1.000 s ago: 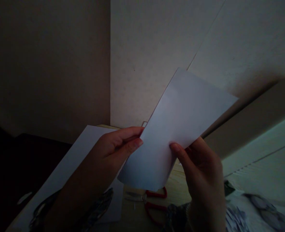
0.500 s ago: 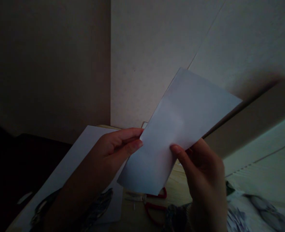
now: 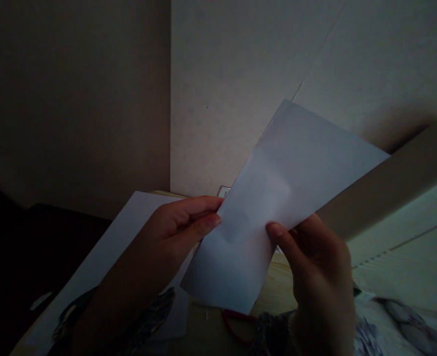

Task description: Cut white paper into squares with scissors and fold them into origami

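A white sheet of paper (image 3: pixel 278 193) is held up at a slant between my two hands, its upper end leaning to the right. My left hand (image 3: pixel 183 227) pinches its left edge between thumb and fingers. On the opposite edge, my right hand (image 3: pixel 311 262) has its thumb on the front face and its fingers behind. Below the paper's lower end, the red handle of the scissors (image 3: pixel 237 326) shows on the wooden table (image 3: pixel 278 282); their blades are hidden behind the paper.
More white paper (image 3: pixel 118 247) lies on the table under my left forearm. A pale wall (image 3: pixel 222 99) rises behind the table. At the lower right are a pair of glasses (image 3: pixel 407 316) and some crumpled light-coloured material (image 3: pixel 369 338). A small white-edged object (image 3: pixel 224 191) stands partly hidden behind the paper.
The held paper has shifted slightly to the right and its lower end has dropped, covering more of the scissors. My right hand has moved a little right; both hands keep their hold.
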`<action>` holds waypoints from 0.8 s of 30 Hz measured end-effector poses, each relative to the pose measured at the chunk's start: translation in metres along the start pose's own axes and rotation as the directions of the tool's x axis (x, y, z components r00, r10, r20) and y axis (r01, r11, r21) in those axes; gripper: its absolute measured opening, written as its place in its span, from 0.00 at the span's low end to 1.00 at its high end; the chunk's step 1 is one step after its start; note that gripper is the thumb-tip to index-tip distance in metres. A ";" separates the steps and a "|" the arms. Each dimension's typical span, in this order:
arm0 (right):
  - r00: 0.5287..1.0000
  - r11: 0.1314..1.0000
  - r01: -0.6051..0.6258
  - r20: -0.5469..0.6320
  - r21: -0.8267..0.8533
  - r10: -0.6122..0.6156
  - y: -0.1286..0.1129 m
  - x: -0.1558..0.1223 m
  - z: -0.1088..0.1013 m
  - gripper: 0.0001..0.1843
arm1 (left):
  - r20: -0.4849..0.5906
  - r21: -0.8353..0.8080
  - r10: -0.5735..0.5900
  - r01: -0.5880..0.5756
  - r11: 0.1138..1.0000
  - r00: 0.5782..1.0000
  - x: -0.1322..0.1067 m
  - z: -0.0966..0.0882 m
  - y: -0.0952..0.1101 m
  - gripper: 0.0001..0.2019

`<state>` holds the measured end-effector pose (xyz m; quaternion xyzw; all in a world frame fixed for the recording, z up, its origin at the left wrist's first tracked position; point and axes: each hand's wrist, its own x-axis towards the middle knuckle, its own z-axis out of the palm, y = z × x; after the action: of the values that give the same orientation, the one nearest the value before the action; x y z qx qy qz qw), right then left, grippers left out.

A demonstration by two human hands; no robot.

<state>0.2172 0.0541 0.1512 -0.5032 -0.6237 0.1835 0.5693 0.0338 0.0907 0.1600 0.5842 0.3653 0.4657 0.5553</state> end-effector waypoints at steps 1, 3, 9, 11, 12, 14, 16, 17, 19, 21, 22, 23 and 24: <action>1.000 1.000 0.003 -0.001 -0.004 -0.003 0.000 0.000 0.000 0.06 | -0.003 0.005 0.008 -0.008 1.000 1.000 0.000 0.000 0.000 0.11; 1.000 1.000 0.000 -0.010 -0.013 0.000 0.000 0.000 0.000 0.05 | -0.018 0.032 0.021 -0.021 0.999 1.000 0.000 0.000 0.001 0.11; 1.000 1.000 0.008 -0.003 -0.018 -0.008 -0.002 0.000 0.000 0.04 | -0.075 0.099 0.027 -0.020 0.995 0.997 -0.004 0.001 0.003 0.11; 1.000 0.999 0.020 0.009 -0.044 -0.020 -0.002 0.000 -0.001 0.05 | -0.089 0.094 0.024 -0.016 0.995 0.996 -0.005 0.001 0.003 0.11; 1.000 0.998 0.020 0.012 -0.062 -0.020 -0.002 0.000 -0.001 0.05 | -0.098 0.097 0.026 -0.017 0.995 0.995 -0.006 0.002 0.003 0.10; 1.000 0.995 0.015 0.016 -0.098 -0.014 -0.002 0.000 -0.002 0.04 | -0.125 0.113 0.027 -0.013 0.993 0.992 -0.006 0.002 0.003 0.10; 1.000 0.993 0.011 0.016 -0.114 -0.009 -0.002 -0.001 -0.002 0.04 | -0.165 0.123 0.028 -0.007 0.992 0.986 -0.006 0.003 0.003 0.10; 1.000 0.994 0.011 0.014 -0.110 -0.010 -0.002 -0.001 -0.002 0.04 | -0.180 0.124 0.027 -0.005 0.992 0.983 -0.006 0.003 0.003 0.10; 1.000 0.995 0.025 0.012 -0.096 -0.024 -0.002 -0.001 -0.001 0.04 | -0.198 0.121 0.027 -0.003 0.993 0.980 -0.006 0.004 0.003 0.10; 0.999 0.995 0.044 0.008 -0.093 -0.043 -0.002 -0.001 0.000 0.04 | -0.202 0.120 0.044 -0.019 0.993 0.978 -0.006 0.005 0.003 0.10; 0.999 0.994 0.050 0.012 -0.093 -0.049 -0.002 0.000 0.000 0.04 | -0.205 0.124 0.058 -0.033 0.992 0.977 -0.006 0.005 0.003 0.10; 0.999 0.994 0.051 0.018 -0.094 -0.050 -0.002 0.000 0.000 0.04 | -0.208 0.131 0.074 -0.047 0.990 0.975 -0.006 0.006 0.003 0.09; 0.999 0.994 0.051 0.025 -0.097 -0.048 -0.002 0.000 0.000 0.04 | -0.206 0.138 0.090 -0.062 0.989 0.974 -0.006 0.006 0.003 0.09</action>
<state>0.2164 0.0534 0.1533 -0.5126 -0.6506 0.1444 0.5414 0.0373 0.0827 0.1622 0.5799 0.4294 0.5212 0.4557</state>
